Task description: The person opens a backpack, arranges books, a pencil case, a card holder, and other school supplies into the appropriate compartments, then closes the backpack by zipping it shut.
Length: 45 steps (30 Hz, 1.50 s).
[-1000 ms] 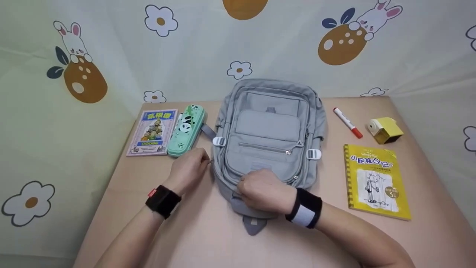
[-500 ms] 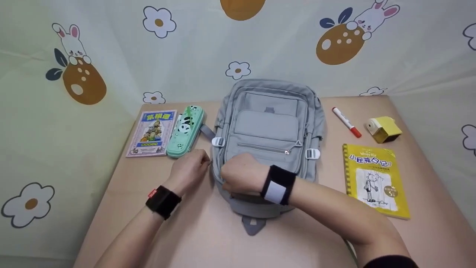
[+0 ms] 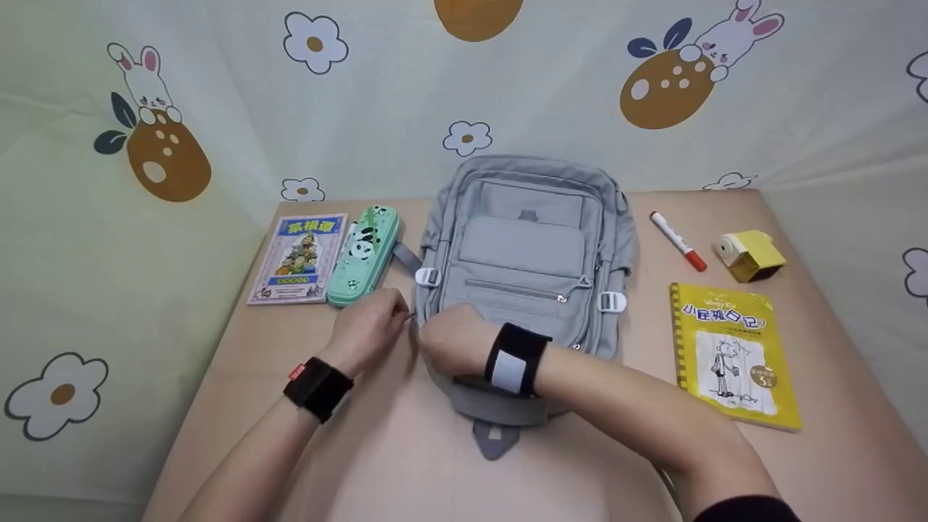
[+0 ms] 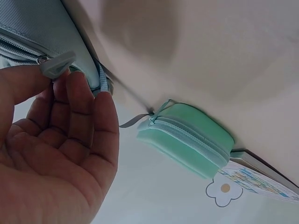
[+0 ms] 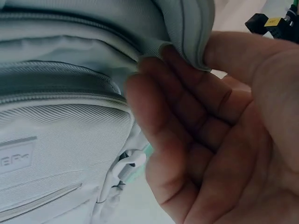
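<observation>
A grey backpack (image 3: 520, 245) lies front side up on the table, its top handle loop (image 3: 494, 441) towards me. At its left edge my left hand (image 3: 368, 330) pinches a grey zipper pull (image 4: 59, 65) between thumb and curled fingers. The left wrist view shows zipper teeth running from that pull along the bag's side. My right hand (image 3: 457, 341) lies across the lower left of the bag and pinches a fold of its fabric (image 5: 190, 33) between thumb and fingers. A zipped front pocket (image 5: 51, 140) shows beside these fingers in the right wrist view.
Left of the bag lie a green panda pencil case (image 3: 362, 255) and a pink-bordered book (image 3: 299, 259). To the right are a red-capped white marker (image 3: 677, 241), a yellow house-shaped pencil sharpener (image 3: 751, 254) and a yellow book (image 3: 736, 355). Patterned cloth (image 3: 377, 94) hangs behind.
My right hand has moved left across the bag, from its lower middle to the lower left edge, closer to my left hand. The left hand has stayed at the zipper pull.
</observation>
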Motion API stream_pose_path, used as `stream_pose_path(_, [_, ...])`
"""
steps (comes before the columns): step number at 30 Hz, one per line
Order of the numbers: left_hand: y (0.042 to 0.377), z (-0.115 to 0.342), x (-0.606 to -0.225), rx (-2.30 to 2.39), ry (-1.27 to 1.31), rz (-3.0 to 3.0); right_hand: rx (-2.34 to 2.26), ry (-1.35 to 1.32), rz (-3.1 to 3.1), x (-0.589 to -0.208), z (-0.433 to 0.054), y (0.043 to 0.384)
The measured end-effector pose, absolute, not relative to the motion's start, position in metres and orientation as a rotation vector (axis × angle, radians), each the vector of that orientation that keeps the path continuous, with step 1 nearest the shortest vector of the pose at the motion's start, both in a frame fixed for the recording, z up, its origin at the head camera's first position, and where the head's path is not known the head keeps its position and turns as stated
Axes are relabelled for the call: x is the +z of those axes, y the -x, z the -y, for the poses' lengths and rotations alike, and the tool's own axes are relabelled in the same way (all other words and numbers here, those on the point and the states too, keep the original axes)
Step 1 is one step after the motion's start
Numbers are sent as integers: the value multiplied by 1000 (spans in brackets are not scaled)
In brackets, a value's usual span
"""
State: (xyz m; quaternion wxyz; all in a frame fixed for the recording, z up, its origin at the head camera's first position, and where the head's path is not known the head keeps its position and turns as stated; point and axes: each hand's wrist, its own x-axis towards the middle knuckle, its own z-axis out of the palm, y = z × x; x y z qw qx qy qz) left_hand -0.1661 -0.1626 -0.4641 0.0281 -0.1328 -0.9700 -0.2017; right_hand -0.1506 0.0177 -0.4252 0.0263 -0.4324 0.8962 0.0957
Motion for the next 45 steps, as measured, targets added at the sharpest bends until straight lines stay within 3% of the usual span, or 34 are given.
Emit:
stream_pose_path(30, [261,155,-454,-423,331,3066,221,1437,-2926,-427,-32,135])
stream_pose_path(45, [269,146,-463,-417,332,3023,184,1467,-2923,-430,-32,137])
